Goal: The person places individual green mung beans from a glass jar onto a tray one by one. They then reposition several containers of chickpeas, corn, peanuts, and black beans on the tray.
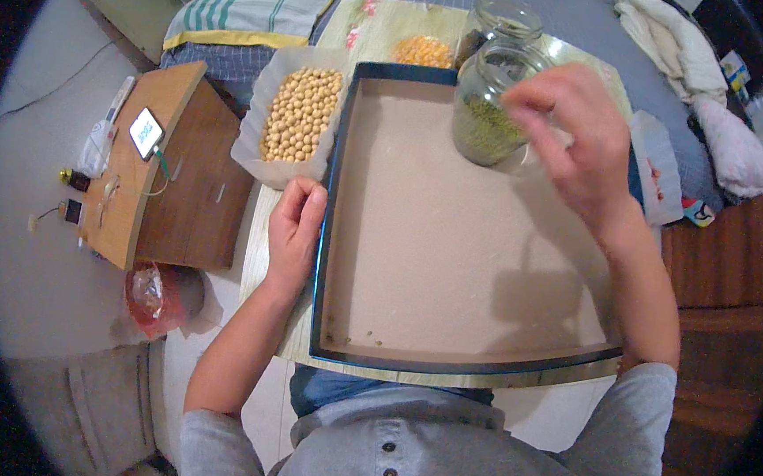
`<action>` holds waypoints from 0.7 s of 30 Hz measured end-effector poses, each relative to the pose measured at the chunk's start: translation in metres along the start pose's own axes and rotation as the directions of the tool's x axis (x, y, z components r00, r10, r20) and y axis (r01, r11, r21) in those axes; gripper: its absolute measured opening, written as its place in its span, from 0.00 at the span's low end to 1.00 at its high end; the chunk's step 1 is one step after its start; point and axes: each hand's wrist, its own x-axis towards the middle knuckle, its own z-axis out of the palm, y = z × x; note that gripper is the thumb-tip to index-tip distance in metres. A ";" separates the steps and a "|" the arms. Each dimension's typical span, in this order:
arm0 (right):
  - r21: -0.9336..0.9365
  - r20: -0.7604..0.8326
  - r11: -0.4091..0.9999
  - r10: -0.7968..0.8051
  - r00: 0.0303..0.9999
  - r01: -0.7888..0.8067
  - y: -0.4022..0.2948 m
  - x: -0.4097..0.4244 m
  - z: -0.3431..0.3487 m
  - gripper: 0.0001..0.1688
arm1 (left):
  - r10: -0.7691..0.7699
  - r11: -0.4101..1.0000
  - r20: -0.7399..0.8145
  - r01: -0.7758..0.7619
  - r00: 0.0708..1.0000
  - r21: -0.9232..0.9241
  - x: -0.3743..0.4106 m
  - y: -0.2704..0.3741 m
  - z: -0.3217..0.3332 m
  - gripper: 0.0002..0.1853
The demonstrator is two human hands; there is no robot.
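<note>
My left hand [296, 225] is curled closed beside the left wall of a shallow dark-rimmed box [420, 260], just below a white plastic container [286, 173] of round beige beans [302, 116]. Nothing shows in its fingers. My right hand [574, 139] is raised in front of an open glass jar [488, 89], thumb and fingertips close together. It is blurred, and whether it pinches anything cannot be told. Small green beans [492, 129] partly fill the jar, which stands at the box's far right. A few small seeds [369, 334] lie in the near left corner of the box.
Behind the jar stands a second open glass jar [506, 18] with dark contents. Yellow corn kernels [424, 50] sit beyond the box. A white container [658, 168] with reddish bits is at right. On a wooden cabinet [189, 185] at left lies a plugged-in phone [146, 133].
</note>
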 end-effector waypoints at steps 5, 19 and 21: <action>0.651 0.353 0.757 -0.252 0.901 -0.044 -0.060 -0.044 0.053 0.10 | -0.070 0.992 0.040 0.074 0.997 -0.100 -0.001 0.000 -0.003 0.08; 0.783 0.478 0.612 -0.479 0.736 -0.111 -0.099 -0.069 0.085 0.06 | -0.048 0.998 0.027 0.049 0.998 -0.028 -0.001 0.000 -0.003 0.09; 0.757 0.477 0.650 -0.489 0.730 -0.059 -0.101 -0.069 0.084 0.06 | -0.060 0.998 0.011 0.060 0.998 -0.004 0.000 0.000 -0.002 0.09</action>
